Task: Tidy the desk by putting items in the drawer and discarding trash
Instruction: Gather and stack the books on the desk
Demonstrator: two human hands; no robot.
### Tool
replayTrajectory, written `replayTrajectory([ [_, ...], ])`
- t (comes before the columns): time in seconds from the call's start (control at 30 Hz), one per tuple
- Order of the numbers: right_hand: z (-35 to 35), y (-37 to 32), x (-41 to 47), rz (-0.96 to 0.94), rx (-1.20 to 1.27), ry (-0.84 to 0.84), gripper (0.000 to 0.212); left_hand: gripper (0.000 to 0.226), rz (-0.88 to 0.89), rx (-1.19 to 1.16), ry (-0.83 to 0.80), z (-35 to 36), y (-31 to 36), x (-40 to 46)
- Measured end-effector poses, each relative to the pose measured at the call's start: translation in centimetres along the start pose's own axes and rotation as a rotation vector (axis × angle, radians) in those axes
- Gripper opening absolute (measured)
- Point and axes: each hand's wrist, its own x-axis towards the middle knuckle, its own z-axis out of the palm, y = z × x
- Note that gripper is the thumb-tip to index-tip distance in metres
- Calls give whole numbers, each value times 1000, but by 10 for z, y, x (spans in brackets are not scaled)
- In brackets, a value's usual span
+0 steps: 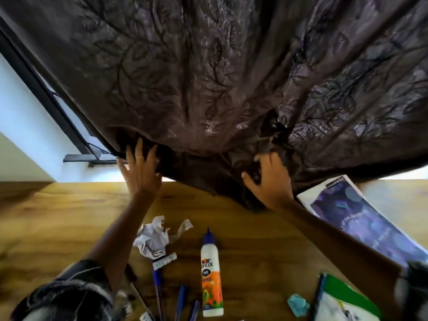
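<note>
A wooden desk [266, 239] fills the lower half of the view, and a dark brown curtain [220, 77] with a leaf pattern hangs over its far edge. Both hands reach up to the curtain's lower hem. The left hand [139, 167] has its fingers spread wide and straight, pressed flat against the fabric at the hem's left end. The right hand [269, 179] curls its fingers into a bunched fold of the fabric, gripping it further right along the hem.

Places are given from the white glue bottle [212, 272], which lies on the desk with its blue nozzle pointing toward the curtain. Just left of it sits a crumpled ball of white paper [154, 239]. Below that, blue pens [181, 300] lie side by side near the bottle's base. To the right of the base is a small crumpled scrap of teal paper [298, 304], then a green and white booklet [347, 302] at the frame's edge. Further right and up, a notebook [368, 218] with a purple cover lies partly under the curtain.
</note>
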Motion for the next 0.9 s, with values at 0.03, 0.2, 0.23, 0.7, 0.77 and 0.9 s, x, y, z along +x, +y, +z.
replayTrajectory([
  [0.03,2,-1,-11,-101,11,-16,51,63,-32,-38,50,0,1,-5],
  [0.2,22,0,-39,-158,-258,-363,69,49,-356,-96,-198,6,6,-17],
  [0.23,25,0,-36,-107,-260,-393,66,60,-380,-91,-312,7,10,-15],
  [0.7,52,-18,48,-225,-585,-404,39,24,-692,-238,-102,-3,-35,7],
  [0.77,51,-25,52,-129,-548,-422,39,32,-733,-203,-105,-9,-64,6],
  [0.9,61,-30,55,45,-365,-561,30,55,-868,-156,-133,0,-104,6],
])
